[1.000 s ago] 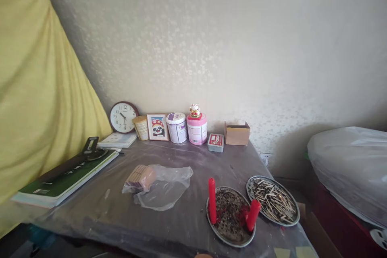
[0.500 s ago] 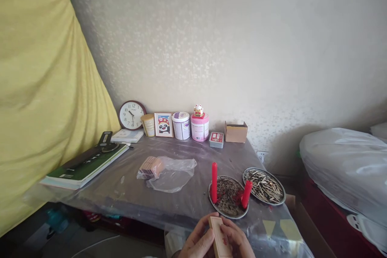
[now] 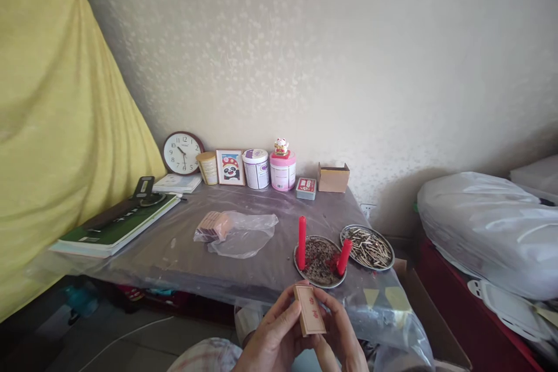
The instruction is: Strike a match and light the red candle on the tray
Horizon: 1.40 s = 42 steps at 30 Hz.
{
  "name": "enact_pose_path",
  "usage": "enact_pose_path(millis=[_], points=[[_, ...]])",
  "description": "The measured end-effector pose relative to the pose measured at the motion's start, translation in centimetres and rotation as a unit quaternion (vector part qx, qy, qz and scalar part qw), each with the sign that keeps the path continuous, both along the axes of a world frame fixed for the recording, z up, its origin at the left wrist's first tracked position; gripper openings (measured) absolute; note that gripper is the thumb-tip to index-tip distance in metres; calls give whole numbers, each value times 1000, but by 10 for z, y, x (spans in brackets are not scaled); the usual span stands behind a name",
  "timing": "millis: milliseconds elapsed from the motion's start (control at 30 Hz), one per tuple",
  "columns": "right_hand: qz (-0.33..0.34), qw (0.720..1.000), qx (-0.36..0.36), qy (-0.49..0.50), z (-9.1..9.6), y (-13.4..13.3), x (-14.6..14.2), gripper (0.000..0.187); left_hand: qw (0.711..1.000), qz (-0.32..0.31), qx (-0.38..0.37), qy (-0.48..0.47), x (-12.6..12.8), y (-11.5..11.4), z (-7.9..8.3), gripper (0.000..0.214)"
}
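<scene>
Holding box (image 3: 310, 311): this was my step.
Left hand (image 3: 271, 334), right hand (image 3: 342, 331): grips closed on it.
Next move: I judged it called for steadiness.

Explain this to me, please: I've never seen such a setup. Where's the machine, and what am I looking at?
There is no machine here: these are a person's bare hands. Every picture comes from one camera worn on the head, looking forward and down.

At the bottom, the left hand and right hand hold a small box with red markings between them. Beyond them is a table under clear plastic. On it, a round plate bears two red candles, one upright, one leaning. Beside it, a dish holds many thin sticks. Further left lie a clear plastic bag and a green book. Along the wall stand a clock, a framed panda picture and tubs.
</scene>
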State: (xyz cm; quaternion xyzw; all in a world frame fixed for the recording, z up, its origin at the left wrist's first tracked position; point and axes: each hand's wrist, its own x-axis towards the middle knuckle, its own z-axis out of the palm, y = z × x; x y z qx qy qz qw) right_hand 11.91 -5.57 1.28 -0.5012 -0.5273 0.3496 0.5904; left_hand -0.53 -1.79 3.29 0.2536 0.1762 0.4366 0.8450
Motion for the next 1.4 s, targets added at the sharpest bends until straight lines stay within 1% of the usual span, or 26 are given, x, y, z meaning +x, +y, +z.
enact_pose_path(millis=[133, 300, 467, 533, 633, 700, 733, 800, 900, 1000, 1133, 1200, 1300, 1400], points=[[35, 999, -18, 38, 6, -1, 2, 48, 1000, 1, 15, 15, -2, 0, 0, 32], [84, 991, -37, 98, 18, -4, 1, 48, 999, -8, 27, 19, -1, 0, -3, 37], [68, 990, -80, 98, 28, -7, -4, 42, 999, -3, 26, 22, 0, -1, -1, 37], [73, 990, -78, 95, 32, -7, -2, 43, 999, -2, 28, 18, -1, -1, 2, 36], [137, 980, -74, 127, 38, -6, 10, 50, 999, -2, 31, 7, -4, -3, 7, 38], [171, 970, -94, 146, 41, -2, 22, 48, 1000, -4, 26, -1, -6, -3, 9, 40], [176, 966, -110, 152, 41, 0, 27, 44, 1000, -7, 21, -5, -6, -3, 9, 39], [159, 964, -133, 169, 40, 6, 35, 39, 1000, -21, 15, -13, -5, -4, 9, 36], [137, 958, -152, 203, 35, 13, 36, 36, 998, -60, 21, -18, -4, -6, 7, 34], [150, 948, -158, 233, 31, 15, 32, 29, 997, -79, 22, -13, -3, -8, 5, 36], [174, 934, -160, 267, 26, 14, 32, 26, 996, -91, 24, -11, -3, -9, 4, 38], [172, 936, -157, 264, 24, 14, 34, 24, 994, -103, 31, -8, -3, -9, 3, 42], [145, 948, -144, 244, 21, 17, 38, 24, 992, -120, 33, 1, -4, -9, 1, 46], [118, 959, -140, 218, 20, 20, 40, 25, 992, -124, 31, 7, -4, -8, 1, 47]])
